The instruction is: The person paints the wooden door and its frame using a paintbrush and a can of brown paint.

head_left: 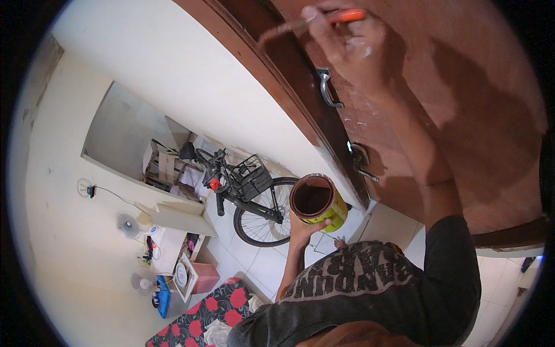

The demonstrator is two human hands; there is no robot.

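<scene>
My right hand (361, 55) is raised at the top of the view, its fingers closed around a paintbrush (349, 15) with an orange handle. The brush's blurred tip reaches left to the brown door frame (245, 37); I cannot tell whether it touches. Lower down, my left hand (300, 232) grips a yellow-green paint can (328, 217) from below and the side. The can is open at the top, with brown paint coating its rim and inside. Beside my right forearm is the brown door (474, 144), with a metal pull handle (328, 89) and a lever handle (362, 161).
A black bicycle (254, 202) with a front basket stands on the tiled floor (234, 250) by the white wall (191, 52). Farther left are a white fan (128, 224), a pink box-like container (205, 277) and a red-and-black floral mattress (199, 315).
</scene>
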